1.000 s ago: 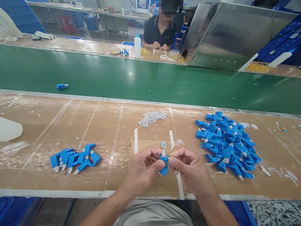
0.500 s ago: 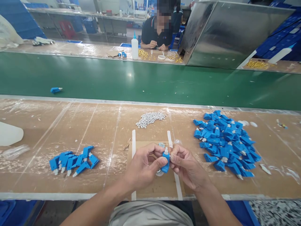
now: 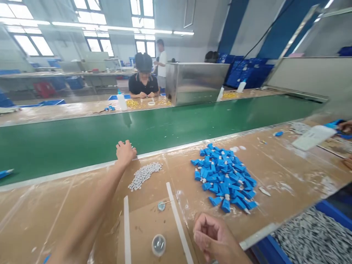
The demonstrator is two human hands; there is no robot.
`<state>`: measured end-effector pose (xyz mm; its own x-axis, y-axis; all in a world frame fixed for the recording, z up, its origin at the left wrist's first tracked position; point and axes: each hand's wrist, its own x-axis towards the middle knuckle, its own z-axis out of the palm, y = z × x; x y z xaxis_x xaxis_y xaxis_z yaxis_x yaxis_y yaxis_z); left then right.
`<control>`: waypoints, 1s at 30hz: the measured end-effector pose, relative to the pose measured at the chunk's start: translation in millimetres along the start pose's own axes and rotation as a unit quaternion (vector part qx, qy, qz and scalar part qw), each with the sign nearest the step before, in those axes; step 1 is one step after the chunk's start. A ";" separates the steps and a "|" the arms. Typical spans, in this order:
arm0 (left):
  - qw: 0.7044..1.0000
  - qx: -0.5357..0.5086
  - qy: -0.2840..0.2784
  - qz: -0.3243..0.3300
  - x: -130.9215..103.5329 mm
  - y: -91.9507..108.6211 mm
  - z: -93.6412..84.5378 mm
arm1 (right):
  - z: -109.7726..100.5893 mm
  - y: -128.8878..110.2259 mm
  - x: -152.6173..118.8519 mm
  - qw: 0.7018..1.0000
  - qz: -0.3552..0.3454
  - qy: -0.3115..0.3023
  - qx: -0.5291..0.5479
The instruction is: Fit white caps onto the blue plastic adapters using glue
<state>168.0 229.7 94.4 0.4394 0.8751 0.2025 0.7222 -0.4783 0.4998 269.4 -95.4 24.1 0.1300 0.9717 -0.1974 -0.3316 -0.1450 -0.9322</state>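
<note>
My left hand point(image 3: 125, 151) reaches out over the near edge of the green conveyor belt point(image 3: 181, 128). Its fingers are bent downward, and a small pale tip shows beside them; whatever they hold is mostly hidden. Low on the right, my right hand point(image 3: 213, 236) hovers by the cardboard work area, fingers curled with the thumb against them and nothing visible inside. Beyond it lies a heap of blue plastic parts with white tips point(image 3: 225, 176). A small bluish dish point(image 3: 161, 206) with a thin stick point(image 3: 167, 202) across it and a clear round cup point(image 3: 158, 245) rest between two white tape strips.
Small grey pieces point(image 3: 144, 176) form a pile near the belt. Another blue part point(image 3: 6, 173) is on the belt at far left. Right, a white bottle point(image 3: 315, 137) lies near another person's hand point(image 3: 345, 127). A co-worker point(image 3: 143, 80) sits across the belt beside a metal box point(image 3: 198, 84).
My hands have separated: the left went forward to the belt, the right drew back. The blue part formerly between them is out of sight. The view has turned right and upward.
</note>
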 end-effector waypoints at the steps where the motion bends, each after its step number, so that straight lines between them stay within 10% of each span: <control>1: 0.999 -0.003 -0.022 0.027 -3.1 10.1 11.9 | -5.1 1.6 -1.6 1.000 -0.001 0.002 -0.006; 9: 0.963 -0.026 -0.211 0.168 -29.4 89.0 111.6 | -15.6 3.5 1.6 0.999 -0.016 -0.009 -0.048; 15: 0.956 -0.072 -0.252 0.131 -17.0 113.1 130.9 | -29.2 1.6 -12.4 0.998 -0.024 0.036 -0.049; 20: 0.944 -0.210 -0.250 0.048 -30.8 88.9 102.8 | -25.3 -3.4 -23.4 0.996 -0.034 0.056 -0.068; 25: 0.884 -0.395 -0.246 -0.034 -84.6 43.2 35.5 | -2.3 0.5 -12.1 0.985 -0.020 0.020 -0.171; 30: 0.754 -0.586 -0.256 -0.151 -171.0 -4.1 -19.0 | 26.6 20.8 13.0 0.969 -0.041 -0.012 -0.244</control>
<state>79.7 83.3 73.8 0.7149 0.6443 -0.2717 -0.0053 0.3936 0.9193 239.3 -80.9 10.3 0.1142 0.9867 -0.1154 0.1613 -0.1330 -0.9779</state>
